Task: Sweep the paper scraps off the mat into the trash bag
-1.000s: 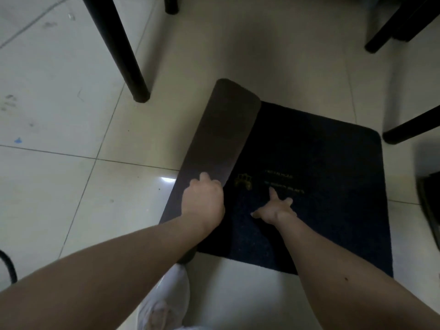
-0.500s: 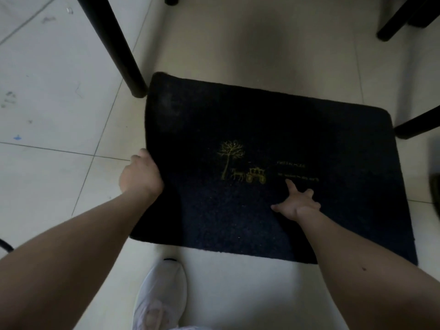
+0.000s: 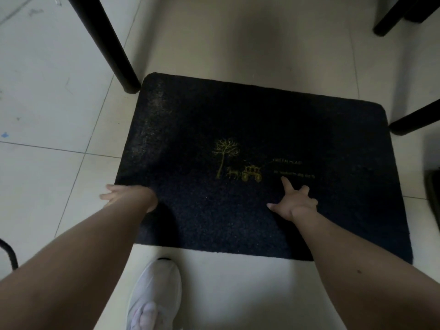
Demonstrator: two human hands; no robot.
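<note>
A dark navy mat (image 3: 321,129) with a gold tree-and-carriage print lies flat on the tiled floor. My left hand (image 3: 129,195) rests at the mat's left edge, fingers spread, partly on the tile. My right hand (image 3: 294,201) presses down on the mat just below the gold lettering, fingers splayed. Neither hand holds anything. I see no paper scraps on the mat and no trash bag in view.
A black furniture leg (image 3: 109,46) stands at the mat's far left corner. More black legs are at the top right (image 3: 390,17) and right edge (image 3: 414,120). A dark object (image 3: 433,198) sits at the far right. My white shoe (image 3: 154,296) is below the mat.
The mat's left side was folded over with its underside up; my left hand laid it back flat and slid to the left edge, opening out. The right hand stayed pressed on the mat.
</note>
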